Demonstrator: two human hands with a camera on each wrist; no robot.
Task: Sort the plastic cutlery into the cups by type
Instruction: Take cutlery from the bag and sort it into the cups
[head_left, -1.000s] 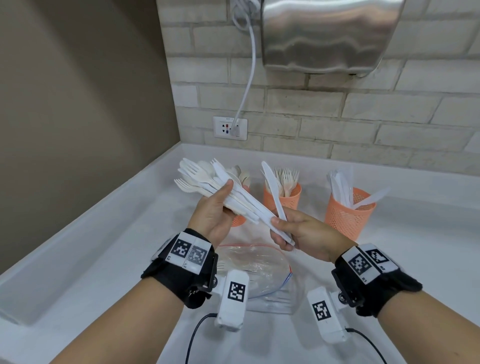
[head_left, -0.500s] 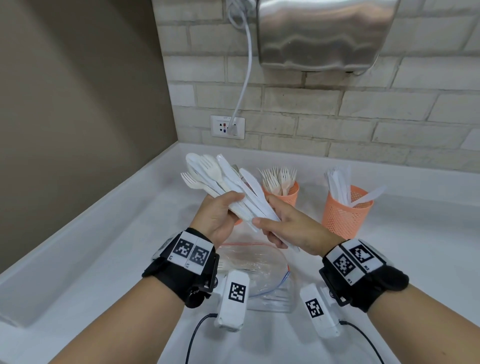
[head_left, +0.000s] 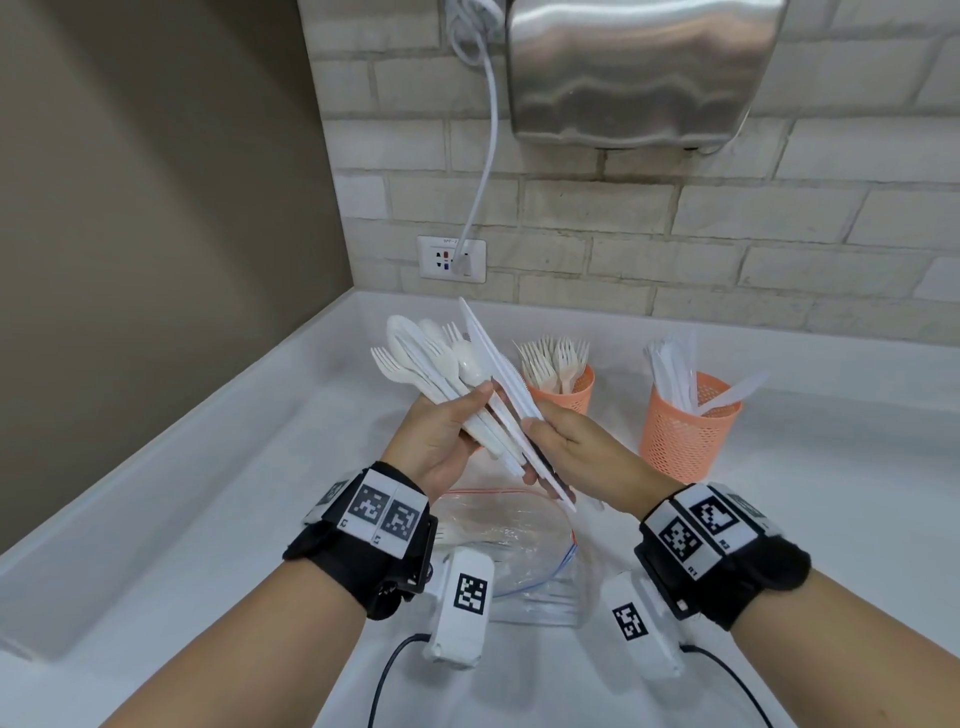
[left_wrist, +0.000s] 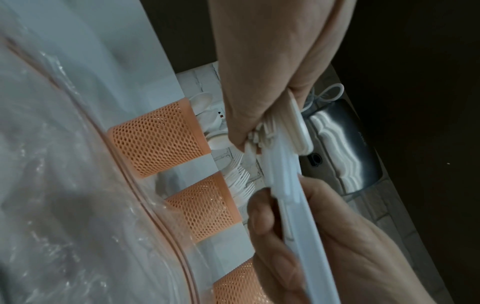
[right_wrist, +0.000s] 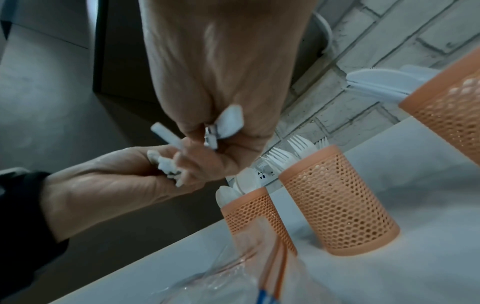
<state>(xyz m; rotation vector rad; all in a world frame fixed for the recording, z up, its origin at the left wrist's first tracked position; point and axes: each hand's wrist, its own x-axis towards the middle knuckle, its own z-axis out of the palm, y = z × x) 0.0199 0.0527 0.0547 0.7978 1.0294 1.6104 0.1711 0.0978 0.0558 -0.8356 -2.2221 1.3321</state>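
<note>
White counter (head_left: 779, 519), hands (head_left: 441, 441) gripping cutlery (head_left: 452, 374)

spoon cup (head_left: 498, 387): hidden behind held cutlery (head view) | knife cup (right_wrist: 446, 115): cut off at frame edge

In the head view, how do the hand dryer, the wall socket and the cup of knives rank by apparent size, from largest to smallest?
1. Hand dryer, clearly largest, though cut off at the top edge.
2. Cup of knives.
3. Wall socket, smallest; it also sits farther from the camera than the cup.
</note>
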